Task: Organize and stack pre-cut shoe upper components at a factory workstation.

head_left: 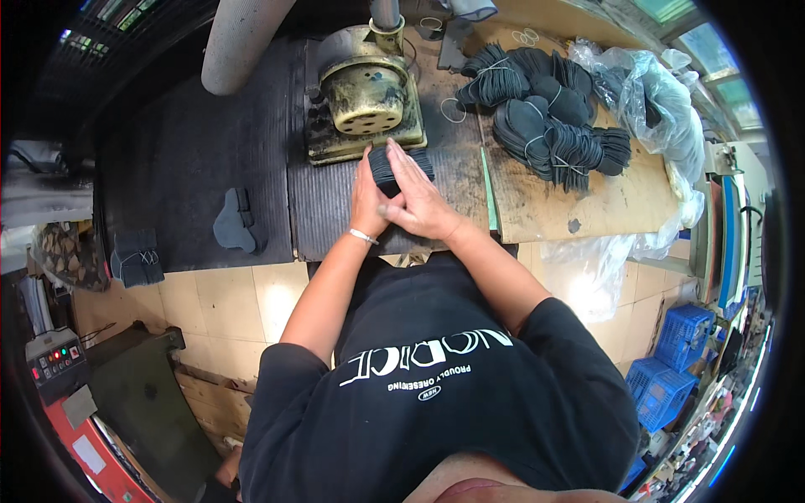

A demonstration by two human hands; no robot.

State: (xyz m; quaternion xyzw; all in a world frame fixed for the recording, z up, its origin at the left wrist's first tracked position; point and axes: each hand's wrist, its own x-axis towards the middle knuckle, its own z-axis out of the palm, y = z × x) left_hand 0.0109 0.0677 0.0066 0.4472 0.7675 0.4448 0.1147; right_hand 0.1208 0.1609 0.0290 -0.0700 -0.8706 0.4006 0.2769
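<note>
A stack of dark, flat cut pieces (383,173) is held at the near edge of a cream-coloured metal machine (366,92), over the middle of the tabletop (331,210). The stack is clamped between both palms: its left side is covered by the left hand (366,199), and its right side by the right hand (422,204), whose fingers are laid straight along it. The thumbs are brought close together at the near side; whether they touch cannot be told. A pale bracelet (363,236) is worn on the left wrist.

The machine's rounded housing is pierced with holes and smudged with black. At far left of it, a thick grey hose (243,46) is seen. On the left part of the tabletop, a few dark cut pieces (234,222) are laid, and a tied bundle (137,258) is set at the near left edge. To the right, several banded bundles of dark pieces (541,109) are heaped, with a pale loop (454,110) lying beside them and a clear plastic bag (662,113) farther right. Blue crates (660,392) are stacked on the near right, and a control box with lit buttons (59,356) is placed on the near left.
</note>
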